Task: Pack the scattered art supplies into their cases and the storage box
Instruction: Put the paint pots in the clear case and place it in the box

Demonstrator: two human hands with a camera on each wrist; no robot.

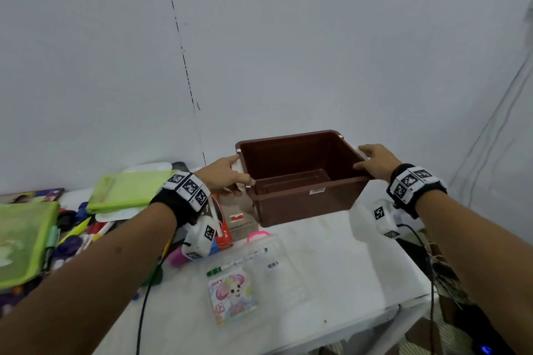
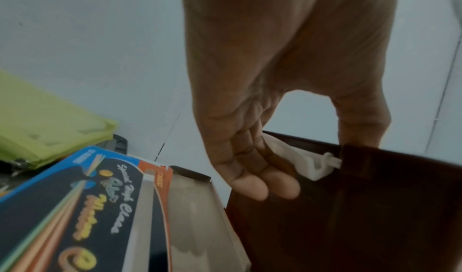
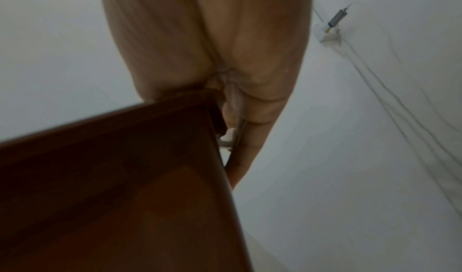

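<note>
At centre frame of the head view, the brown storage box (image 1: 300,179) was held off the white table (image 1: 331,268), open side up, nothing visible inside. Left hand (image 1: 226,174) gripped the box's left end: thumb along the rim, fingers (image 2: 250,189) curled under the white latch (image 2: 310,163) on that side, per the left wrist view. Right hand (image 1: 376,163) gripped the right end: thumb over the rim into the box, fingers down the outer wall beside the white latch (image 3: 227,138) there. Both hands clamped on the box, not open.

Below the box, lower centre of frame: a clear marker pouch (image 1: 251,274) with a pink handle and a DIY cartoon card, flat on the table. Just left of the box, under the left wrist: an open water-colour box (image 2: 100,207), blue and orange print, lid flap up. Left edge of frame: two green zip cases (image 1: 127,190), one further back, one nearer. Between them, a loose pile of markers (image 1: 83,233), colours mixed, individual count unclear. Right wrist view blurred; wall cables visible at its right.
</note>
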